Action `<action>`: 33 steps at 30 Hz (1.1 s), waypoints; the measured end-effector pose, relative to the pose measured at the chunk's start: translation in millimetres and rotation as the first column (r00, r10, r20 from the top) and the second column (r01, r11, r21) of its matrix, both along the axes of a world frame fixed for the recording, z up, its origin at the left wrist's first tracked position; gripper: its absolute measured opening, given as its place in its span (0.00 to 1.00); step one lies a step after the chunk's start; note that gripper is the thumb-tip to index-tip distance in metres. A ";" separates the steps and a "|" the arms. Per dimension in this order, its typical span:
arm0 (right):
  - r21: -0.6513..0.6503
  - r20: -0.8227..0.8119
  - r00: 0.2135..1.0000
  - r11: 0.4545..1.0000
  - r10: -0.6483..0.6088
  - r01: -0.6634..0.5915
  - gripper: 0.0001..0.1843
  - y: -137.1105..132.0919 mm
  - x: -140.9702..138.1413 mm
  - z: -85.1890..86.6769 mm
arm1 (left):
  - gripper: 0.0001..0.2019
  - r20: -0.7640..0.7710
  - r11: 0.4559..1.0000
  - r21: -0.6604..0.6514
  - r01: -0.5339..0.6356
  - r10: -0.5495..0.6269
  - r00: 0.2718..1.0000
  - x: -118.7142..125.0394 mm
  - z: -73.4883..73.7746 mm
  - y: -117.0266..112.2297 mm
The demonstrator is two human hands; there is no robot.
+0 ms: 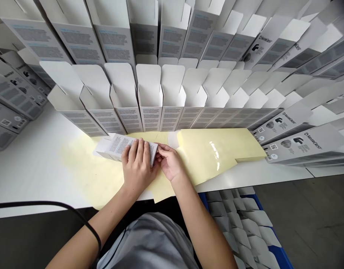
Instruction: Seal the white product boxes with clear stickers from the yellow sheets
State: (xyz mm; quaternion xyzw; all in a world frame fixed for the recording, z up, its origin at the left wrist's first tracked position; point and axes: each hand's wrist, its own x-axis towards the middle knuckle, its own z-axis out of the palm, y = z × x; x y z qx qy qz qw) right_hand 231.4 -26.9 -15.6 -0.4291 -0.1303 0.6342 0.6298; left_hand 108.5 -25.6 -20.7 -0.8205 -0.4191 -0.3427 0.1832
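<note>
Printed carton [118, 144] lies sideways on yellow paper [104, 183] before a row of open boxes [151, 117], the left hand [137, 164] clasped over it and the right hand [169, 163] at its right end, its grip unclear.

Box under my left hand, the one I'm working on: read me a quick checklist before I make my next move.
1. Left hand on the box: ok, fingers lie across its side.
2. Right hand at the box's near-right end: ok, fingers are there.
3. That end fully closed: cannot tell, fingers hide part of it.
4. Black cable clear of the box: ok, it runs by the left forearm.
5. Front row of boxes upright: ok, with top flaps open.
</note>
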 end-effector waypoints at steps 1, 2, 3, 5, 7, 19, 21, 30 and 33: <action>-0.008 0.008 1.000 1.000 -0.015 0.016 0.14 0.4 -0.7 1.5 | 0.30 -0.001 1.000 -0.003 0.001 -0.001 1.000 0.2 -0.3 -0.1; -0.004 0.020 0.999 1.000 -0.026 0.026 0.13 0.3 -1.6 3.5 | 0.30 -0.001 1.000 -0.009 0.002 -0.002 1.000 0.3 -0.1 -0.2; 0.010 0.047 0.999 1.000 -0.025 0.025 0.13 -0.3 -2.5 5.9 | 0.30 0.001 1.000 -0.024 0.003 -0.003 1.000 0.2 0.8 -0.2; 0.048 0.151 0.989 0.999 -0.002 -0.005 0.15 -2.9 -4.1 10.8 | 0.31 0.020 0.996 -0.089 0.028 -0.026 0.999 -1.5 5.9 -0.9; 0.078 0.301 0.953 0.996 0.027 -0.053 0.16 -6.4 -5.0 14.3 | 0.31 0.098 0.977 -0.178 0.116 -0.099 0.990 -7.0 15.2 -3.5; 0.177 0.541 0.838 0.963 0.079 -0.205 0.22 -31.9 18.1 5.9 | 0.47 0.649 0.613 -0.753 0.238 0.633 0.422 -60.9 35.1 -36.2; 0.181 0.558 0.826 0.960 0.081 -0.216 0.22 -36.3 17.3 6.6 | 0.44 0.654 0.495 -0.747 0.445 0.666 0.358 -52.4 40.1 -34.6; 0.257 0.814 0.581 0.915 -0.030 -0.313 0.16 -57.5 36.0 33.6 | 0.34 0.805 0.467 -0.590 0.659 0.403 0.435 -38.0 69.2 -38.3; 0.275 0.850 0.526 0.858 -0.006 -0.433 0.33 -56.6 57.2 69.3 | 0.33 0.827 0.440 -0.538 0.719 0.110 0.551 -42.0 93.5 -33.5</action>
